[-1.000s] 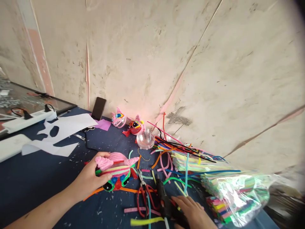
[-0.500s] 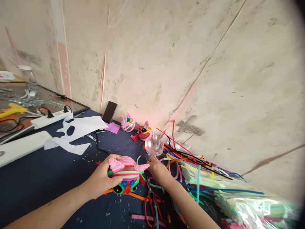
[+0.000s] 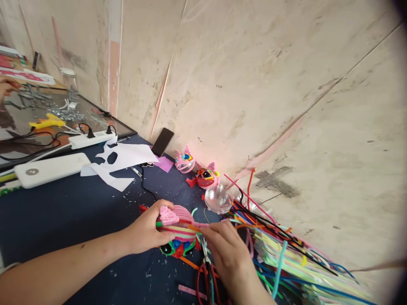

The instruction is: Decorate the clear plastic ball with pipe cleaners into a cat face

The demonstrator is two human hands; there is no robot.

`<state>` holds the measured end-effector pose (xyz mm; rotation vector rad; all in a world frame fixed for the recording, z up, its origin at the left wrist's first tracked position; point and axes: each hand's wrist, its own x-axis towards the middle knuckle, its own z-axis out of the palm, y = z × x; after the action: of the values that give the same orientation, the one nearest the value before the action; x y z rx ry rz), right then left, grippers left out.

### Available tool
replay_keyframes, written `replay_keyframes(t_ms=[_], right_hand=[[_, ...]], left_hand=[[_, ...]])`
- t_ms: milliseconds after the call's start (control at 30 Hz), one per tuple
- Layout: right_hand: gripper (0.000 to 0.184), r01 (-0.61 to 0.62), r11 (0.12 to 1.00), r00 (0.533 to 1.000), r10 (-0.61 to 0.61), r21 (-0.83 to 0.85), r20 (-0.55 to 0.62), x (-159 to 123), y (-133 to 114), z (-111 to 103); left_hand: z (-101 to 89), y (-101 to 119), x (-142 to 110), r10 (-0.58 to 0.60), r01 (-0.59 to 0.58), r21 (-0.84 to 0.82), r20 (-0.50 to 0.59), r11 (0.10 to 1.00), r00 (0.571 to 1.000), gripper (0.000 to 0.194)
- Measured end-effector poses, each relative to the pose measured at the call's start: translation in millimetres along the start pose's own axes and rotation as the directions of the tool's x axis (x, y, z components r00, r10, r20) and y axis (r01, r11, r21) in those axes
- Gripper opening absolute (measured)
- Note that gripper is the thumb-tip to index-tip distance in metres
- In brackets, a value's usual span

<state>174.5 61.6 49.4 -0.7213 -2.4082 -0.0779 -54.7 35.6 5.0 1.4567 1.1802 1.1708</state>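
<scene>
My left hand [image 3: 146, 226] is wrapped round the left side of a pipe-cleaner animal head [image 3: 179, 236], striped in pink, yellow and green, with pink ears, black eyes and a red nose. At its right edge my right hand [image 3: 227, 250] is closed, fingertips pinching an orange pipe cleaner [image 3: 193, 228] that lies against the head beside the pink ear. Its far end is hidden by the fingers. Just below the right hand are scissors [image 3: 206, 264] with red handles, partly covered.
Two finished-looking pink heads [image 3: 206, 177] and a clear plastic dome [image 3: 218, 199] stand by the wall. Loose pipe cleaners [image 3: 286, 254] heap at right. Cut white paper [image 3: 127, 159], a phone [image 3: 163, 142], a power strip [image 3: 92, 139] and a yellow glue gun [image 3: 49, 121] lie left. Another person's hand [image 3: 6, 87] shows far left.
My view has swung left, so the scene sits further right. The right hand has turned, its back now up, and the orange pipe cleaner shows at its fingertips. The left hand keeps its hold.
</scene>
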Motion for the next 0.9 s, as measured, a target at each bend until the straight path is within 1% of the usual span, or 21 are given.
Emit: replay_keyframes(t_ms=[67, 133, 367, 433, 500, 600, 733, 833, 900], right_hand=[[0.029, 0.059, 0.998, 0.997, -0.059, -0.006, 0.046, 9.4, -13.4, 9.0], [0.031, 0.074, 0.997, 0.995, -0.072, -0.025, 0.07, 15.4, -19.6, 16.0], [0.032, 0.112, 0.989, 0.988, -0.1, -0.1, 0.121, 19.0, -18.3, 25.2], [0.031, 0.099, 0.989, 0.99, -0.086, -0.109, 0.116, 17.7, -18.7, 26.7], [0.03, 0.083, 0.989, 0.994, -0.074, -0.119, 0.084, 15.5, -19.1, 28.7], [0.028, 0.085, 0.988, 0.996, -0.079, -0.128, 0.051, 11.9, -18.7, 32.3], [0.031, 0.099, 0.987, 0.995, -0.098, -0.129, 0.013, 10.1, -18.7, 35.1], [0.029, 0.104, 0.988, 0.994, -0.101, -0.117, 0.037, 10.1, -21.7, 34.7], [0.028, 0.091, 0.99, 0.996, -0.088, -0.106, 0.031, 8.7, -24.3, 34.4]], left_hand=[[-0.2, -2.3, 0.1, 0.006, -0.006, 0.015, 0.004, 1.0, 1.0, 0.05], [-0.4, -2.8, 0.4, 0.012, -0.012, 0.022, 0.01, 1.0, 1.0, 0.051], [-1.1, -0.8, -0.1, -0.011, 0.01, 0.052, 0.014, 0.999, 1.0, 0.054], [-1.1, -1.6, -0.4, 0.007, -0.007, 0.054, 0.011, 0.999, 1.0, 0.053], [-1.1, -2.3, -0.6, 0.023, -0.023, 0.061, 0.001, 0.998, 1.0, 0.051], [-0.9, -2.6, -0.1, 0.046, -0.044, 0.086, -0.019, 0.995, 0.999, 0.042], [0.4, -0.5, 1.5, 0.099, -0.091, 0.126, -0.058, 0.988, 0.993, 0.032], [2.6, 2.9, 2.0, 0.131, -0.115, 0.165, -0.088, 0.98, 0.987, 0.024], [4.0, 5.2, 1.7, 0.127, -0.108, 0.185, -0.096, 0.977, 0.987, 0.021]])
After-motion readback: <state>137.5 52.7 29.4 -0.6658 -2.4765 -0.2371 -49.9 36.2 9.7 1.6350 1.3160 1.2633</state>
